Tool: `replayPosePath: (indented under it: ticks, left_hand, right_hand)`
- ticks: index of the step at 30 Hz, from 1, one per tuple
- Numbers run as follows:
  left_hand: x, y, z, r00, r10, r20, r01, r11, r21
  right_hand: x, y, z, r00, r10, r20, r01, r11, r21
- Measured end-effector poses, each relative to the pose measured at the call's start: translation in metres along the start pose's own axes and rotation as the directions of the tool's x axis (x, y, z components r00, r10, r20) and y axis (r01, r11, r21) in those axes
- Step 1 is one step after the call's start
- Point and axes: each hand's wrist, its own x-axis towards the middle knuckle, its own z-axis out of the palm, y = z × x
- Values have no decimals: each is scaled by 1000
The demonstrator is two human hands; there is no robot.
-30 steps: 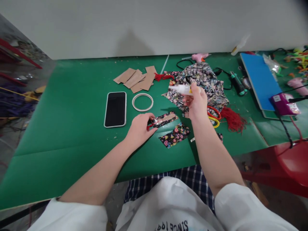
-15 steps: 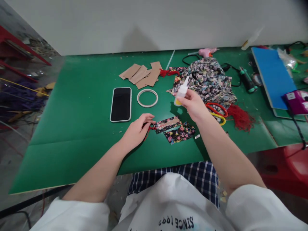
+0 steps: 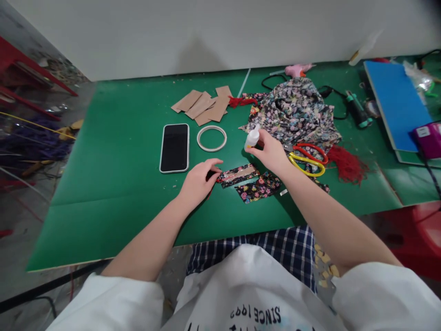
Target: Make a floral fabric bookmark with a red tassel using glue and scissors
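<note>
My right hand (image 3: 270,149) grips a small white glue bottle (image 3: 252,138), held above the green table with its nozzle pointing up. My left hand (image 3: 203,180) pinches the left end of a floral-wrapped strip (image 3: 239,175), where a bit of red thread shows. Bare brown card runs along the middle of that strip, with something shiny on it. Just below it and to the right lies a flat black floral cloth piece (image 3: 259,187). A small white piece (image 3: 283,192) rests beside the cloth.
A phone (image 3: 175,148), a tape ring (image 3: 211,138) and brown card pieces (image 3: 203,105) lie beyond my left hand. Crumpled floral fabric (image 3: 298,110), red-and-yellow-handled scissors (image 3: 306,165) and red thread (image 3: 347,163) are at the right. Farther right is a blue board (image 3: 396,103).
The bottle in my right hand has moved slightly left and its nozzle looks shorter from this angle. More of the scissors shows. My left hand stays at the strip's end.
</note>
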Motion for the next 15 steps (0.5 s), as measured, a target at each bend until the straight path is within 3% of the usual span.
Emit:
replayPosePath:
  ticks: [9,15]
  left_hand:
    - [1,0,0,999,27,-20,-26,999,27]
    - [-1,1,-2,991,-94,-100,83,990,-116]
  right_hand:
    - [-24,-1,-17,999,-15,39,15,1000,2]
    - [-43,5,-38,996,-22,-82,27,998,52]
